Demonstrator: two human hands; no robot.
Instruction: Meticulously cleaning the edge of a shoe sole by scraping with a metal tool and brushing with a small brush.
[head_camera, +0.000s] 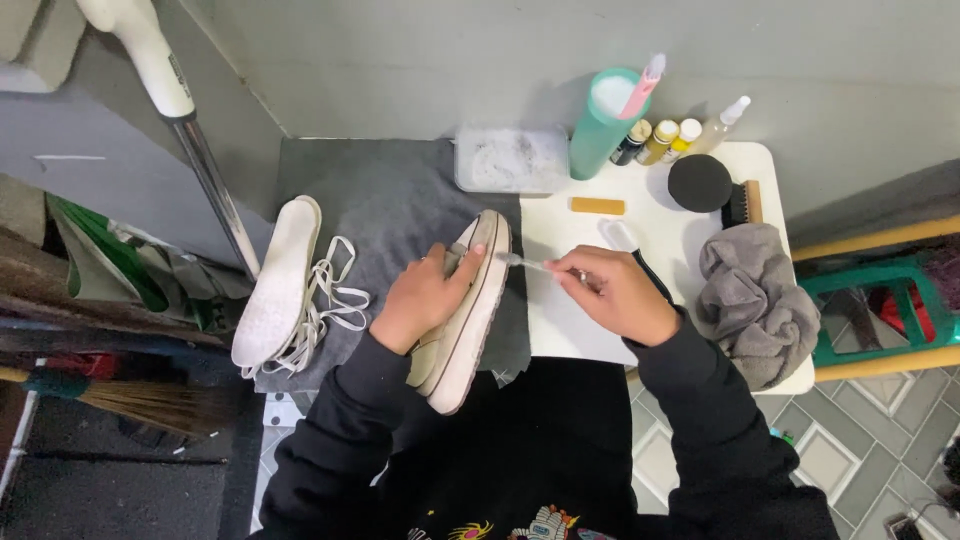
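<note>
Your left hand (425, 295): grip wrapped around cream shoe (468, 320), tilted on its side over grey cloth (390, 200). Your right hand (615, 295): grip pinching small brush (525, 263), its tip touching shoe's toe edge.

I see long black sweatshirt sleeves of soft knit fabric covering both arms down to the wrists, the cuffs bunched in loose folds. On the near chest, a small multicoloured printed graphic shows against the black cloth. Both hands are bare.
</note>
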